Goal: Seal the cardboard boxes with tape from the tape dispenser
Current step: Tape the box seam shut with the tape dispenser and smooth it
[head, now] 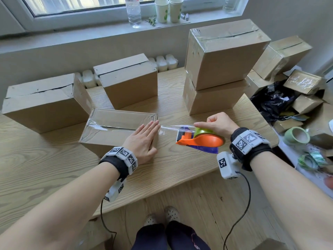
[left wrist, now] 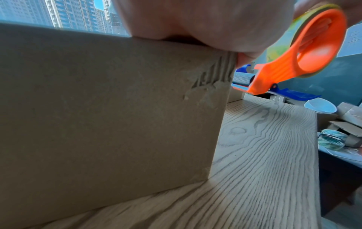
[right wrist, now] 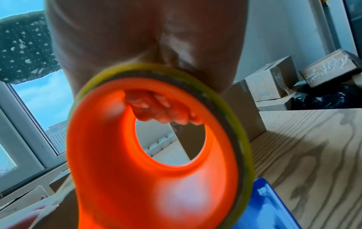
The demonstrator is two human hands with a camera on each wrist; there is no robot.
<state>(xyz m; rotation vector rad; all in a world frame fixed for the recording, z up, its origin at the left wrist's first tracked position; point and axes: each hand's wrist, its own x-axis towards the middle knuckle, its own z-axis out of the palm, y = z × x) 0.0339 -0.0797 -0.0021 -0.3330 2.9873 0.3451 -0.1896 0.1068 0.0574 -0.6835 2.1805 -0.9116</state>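
A low cardboard box [head: 111, 127] lies on the wooden table [head: 54, 168] with clear tape along its top seam. My left hand [head: 144, 139] lies flat on the box's right end, fingers straight, pressing the tape down at the edge. A strip of clear tape [head: 173, 128] stretches from that edge to the orange and blue tape dispenser [head: 200, 139], held just right of the box. My right hand [head: 216, 124] grips the dispenser, its fingers curled through the orange ring [right wrist: 156, 155]. The left wrist view shows the box's side [left wrist: 107, 116] and the dispenser [left wrist: 293, 62].
Two unsealed boxes [head: 43, 101] [head: 128, 80] stand at the back left and middle. A stack of two taped boxes [head: 221, 56] stands at the back right. Right of the table lie more boxes [head: 282, 55], a black bag [head: 273, 103] and tape rolls [head: 297, 136].
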